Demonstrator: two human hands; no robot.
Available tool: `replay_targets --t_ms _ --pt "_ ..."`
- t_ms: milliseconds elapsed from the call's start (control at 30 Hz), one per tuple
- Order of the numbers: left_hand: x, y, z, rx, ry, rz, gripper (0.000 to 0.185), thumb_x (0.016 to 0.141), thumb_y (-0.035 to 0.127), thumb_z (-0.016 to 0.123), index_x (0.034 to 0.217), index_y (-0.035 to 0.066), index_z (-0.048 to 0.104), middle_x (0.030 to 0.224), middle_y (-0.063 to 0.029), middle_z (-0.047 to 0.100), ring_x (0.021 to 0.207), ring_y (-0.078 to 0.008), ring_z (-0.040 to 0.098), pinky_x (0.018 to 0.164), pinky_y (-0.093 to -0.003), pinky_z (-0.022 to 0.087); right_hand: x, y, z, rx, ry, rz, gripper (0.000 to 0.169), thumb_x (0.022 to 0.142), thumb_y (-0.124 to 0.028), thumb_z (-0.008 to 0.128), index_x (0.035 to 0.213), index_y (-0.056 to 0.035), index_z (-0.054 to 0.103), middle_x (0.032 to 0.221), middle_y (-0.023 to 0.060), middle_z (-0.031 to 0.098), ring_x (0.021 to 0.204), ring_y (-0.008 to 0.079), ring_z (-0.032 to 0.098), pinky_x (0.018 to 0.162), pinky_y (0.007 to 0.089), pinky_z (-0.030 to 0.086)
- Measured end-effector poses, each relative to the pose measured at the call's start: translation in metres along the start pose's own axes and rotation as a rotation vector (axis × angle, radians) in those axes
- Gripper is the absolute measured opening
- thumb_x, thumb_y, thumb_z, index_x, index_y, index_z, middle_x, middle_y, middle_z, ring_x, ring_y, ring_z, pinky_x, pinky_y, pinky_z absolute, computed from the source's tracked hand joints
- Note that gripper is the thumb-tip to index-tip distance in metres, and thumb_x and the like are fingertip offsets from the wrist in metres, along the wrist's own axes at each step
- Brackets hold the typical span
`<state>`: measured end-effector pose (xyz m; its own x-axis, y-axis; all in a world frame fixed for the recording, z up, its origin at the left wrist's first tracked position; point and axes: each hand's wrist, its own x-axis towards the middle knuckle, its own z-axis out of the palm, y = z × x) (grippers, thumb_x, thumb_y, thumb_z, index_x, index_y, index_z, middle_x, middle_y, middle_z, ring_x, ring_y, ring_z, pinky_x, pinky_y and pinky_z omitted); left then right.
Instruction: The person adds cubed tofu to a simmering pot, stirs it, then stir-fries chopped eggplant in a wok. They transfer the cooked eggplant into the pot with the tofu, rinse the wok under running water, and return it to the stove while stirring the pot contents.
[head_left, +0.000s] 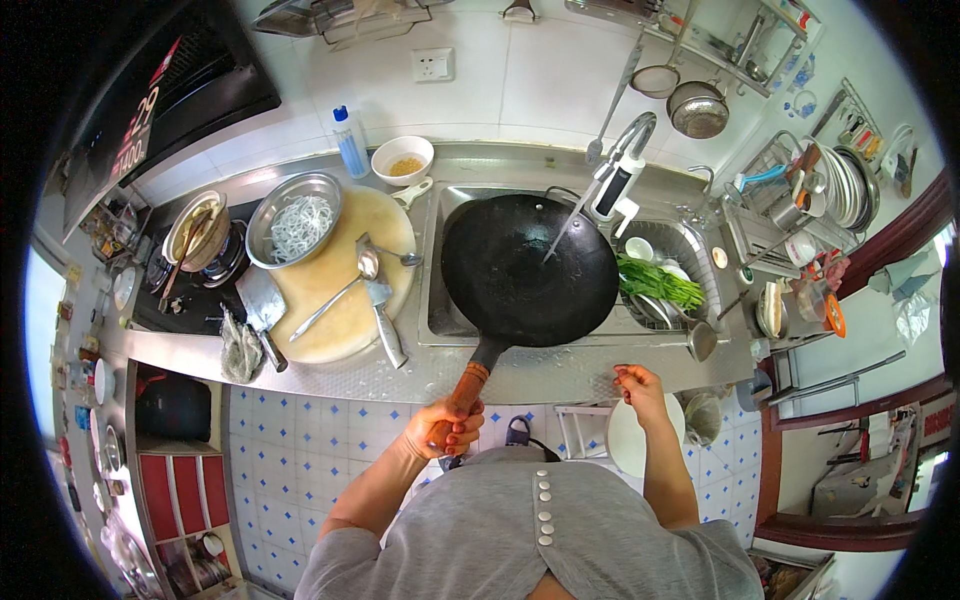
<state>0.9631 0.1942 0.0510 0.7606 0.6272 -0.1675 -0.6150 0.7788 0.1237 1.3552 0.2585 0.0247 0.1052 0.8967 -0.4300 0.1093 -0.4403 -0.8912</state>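
Observation:
My left hand (450, 429) grips the wooden handle (471, 384) of a black wok (525, 277). The wok rests tilted or held over the left basin of a steel sink (433, 300); which of the two, I cannot tell. From the faucet (628, 161) a thin stream of water runs into the wok. My right hand (643, 390) hovers by the counter's front edge, right of the handle, fingers loosely curled and nothing visible in them. Leafy greens (660, 283) lie over bowls in a wire drain basket (694, 244) in the right basin, with a ladle (701, 339) beside them.
A round cutting board (337, 322) carries a cleaver (262, 304), a knife (386, 322), spoons and a steel bowl (296, 219) of white strands. Left of it, a pot (196, 229) sits on a gas stove (187, 311). Stacked plates (840, 187) fill a rack at right.

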Motion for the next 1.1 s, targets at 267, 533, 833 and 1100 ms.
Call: replay_targets --t_ms 267,533,833,1100 --pt "-0.007 0.013 0.004 -0.073 0.047 0.051 0.031 0.081 0.009 0.059 0.107 -0.004 0.049 0.066 -0.0049 0.043 0.048 -0.0127 0.042 0.038 -0.0256 0.038 -0.004 0.009 0.000 -0.002 -0.006 -0.027 0.016 0.093 -0.015 0.059 0.103 -0.0049 0.067 0.080 0.0019 0.064 0.058 0.0042 0.045 0.049 0.0194 0.036" --pt "-0.030 -0.008 0.013 -0.169 -0.013 -0.004 0.028 0.082 0.010 0.058 0.106 -0.001 0.046 0.067 -0.0051 0.043 0.049 -0.0128 0.041 0.038 -0.0257 0.035 -0.002 0.014 0.002 0.003 -0.023 -0.023 0.016 0.092 -0.012 0.059 0.103 -0.0035 0.067 0.080 0.0042 0.066 0.059 0.0057 0.048 0.051 0.0204 0.039" --pt "0.009 -0.005 0.004 -0.035 -0.012 -0.018 0.029 0.081 0.015 0.061 0.104 0.002 0.049 0.069 -0.0028 0.042 0.052 -0.0121 0.042 0.039 -0.0254 0.035 -0.004 0.000 -0.005 -0.025 0.024 0.013 0.015 0.093 -0.012 0.059 0.102 -0.0046 0.068 0.081 0.0032 0.066 0.060 0.0059 0.047 0.052 0.0215 0.039" --pt "-0.001 0.011 0.007 -0.006 0.038 0.038 0.026 0.082 0.013 0.059 0.102 0.001 0.049 0.068 -0.0037 0.042 0.051 -0.0126 0.041 0.038 -0.0257 0.035 0.000 0.015 -0.012 -0.045 0.001 -0.012 0.016 0.092 -0.011 0.058 0.103 -0.0047 0.068 0.081 0.0031 0.066 0.061 0.0061 0.049 0.053 0.0215 0.040"
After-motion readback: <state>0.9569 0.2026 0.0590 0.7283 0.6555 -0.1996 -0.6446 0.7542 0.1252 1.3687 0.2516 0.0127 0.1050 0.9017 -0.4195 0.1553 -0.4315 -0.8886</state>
